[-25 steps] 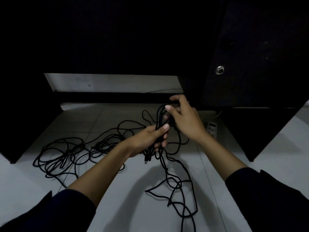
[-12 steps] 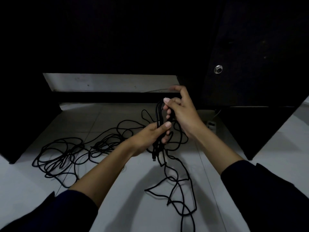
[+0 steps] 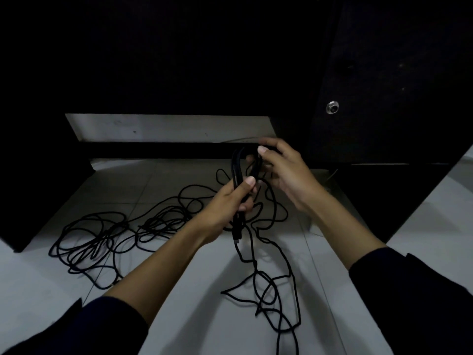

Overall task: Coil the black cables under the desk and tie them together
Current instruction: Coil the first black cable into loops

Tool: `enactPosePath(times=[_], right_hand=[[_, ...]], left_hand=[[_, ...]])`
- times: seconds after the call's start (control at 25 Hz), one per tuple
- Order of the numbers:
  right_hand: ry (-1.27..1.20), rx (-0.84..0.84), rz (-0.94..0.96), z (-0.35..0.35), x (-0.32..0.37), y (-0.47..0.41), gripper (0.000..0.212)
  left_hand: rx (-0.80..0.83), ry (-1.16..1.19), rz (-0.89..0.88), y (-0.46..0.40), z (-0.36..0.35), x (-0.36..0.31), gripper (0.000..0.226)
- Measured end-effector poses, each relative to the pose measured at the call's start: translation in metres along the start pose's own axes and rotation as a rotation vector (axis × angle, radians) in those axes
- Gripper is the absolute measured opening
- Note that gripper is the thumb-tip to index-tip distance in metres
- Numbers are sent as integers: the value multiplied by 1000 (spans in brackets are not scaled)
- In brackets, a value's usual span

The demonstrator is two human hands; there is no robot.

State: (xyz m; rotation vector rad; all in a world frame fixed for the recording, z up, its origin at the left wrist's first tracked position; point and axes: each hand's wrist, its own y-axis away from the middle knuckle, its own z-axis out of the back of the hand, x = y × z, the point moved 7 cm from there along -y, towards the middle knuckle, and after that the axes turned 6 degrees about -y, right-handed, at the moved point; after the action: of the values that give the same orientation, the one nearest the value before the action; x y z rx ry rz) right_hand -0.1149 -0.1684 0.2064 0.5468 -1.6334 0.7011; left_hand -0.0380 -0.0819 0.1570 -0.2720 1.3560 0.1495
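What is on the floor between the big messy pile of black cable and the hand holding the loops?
In the head view, only more black cable strands cross the white tiled floor there.

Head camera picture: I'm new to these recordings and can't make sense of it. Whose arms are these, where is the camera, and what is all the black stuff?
The camera sits on a person's head and looks forward and down, so the two arms reaching in from the bottom are that person's own. They are working under a dark desk, over a pale tiled floor. The left hand grips a small coil of black cable, folded into a loop. The right hand pinches the top of that loop. Loose cable trails from the coil to the floor, and a larger tangle lies on the tiles to the left. Nothing is tied yet.
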Motion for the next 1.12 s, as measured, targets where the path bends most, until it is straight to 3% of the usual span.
enactPosePath(times=[0.2, 0.44, 0.76, 1.12], right_hand=[[333, 93, -13, 5, -4, 12, 28], [357, 127, 35, 11, -5, 16, 9], [380, 127, 79, 13, -2, 15, 8], [645, 81, 369, 8, 17, 15, 13]], left_hand=[[11, 57, 31, -4, 5, 8, 32], [3, 36, 73, -1, 9, 7, 38], [-32, 60, 103, -2, 12, 12, 38], [156, -29, 106, 6, 1, 7, 39]])
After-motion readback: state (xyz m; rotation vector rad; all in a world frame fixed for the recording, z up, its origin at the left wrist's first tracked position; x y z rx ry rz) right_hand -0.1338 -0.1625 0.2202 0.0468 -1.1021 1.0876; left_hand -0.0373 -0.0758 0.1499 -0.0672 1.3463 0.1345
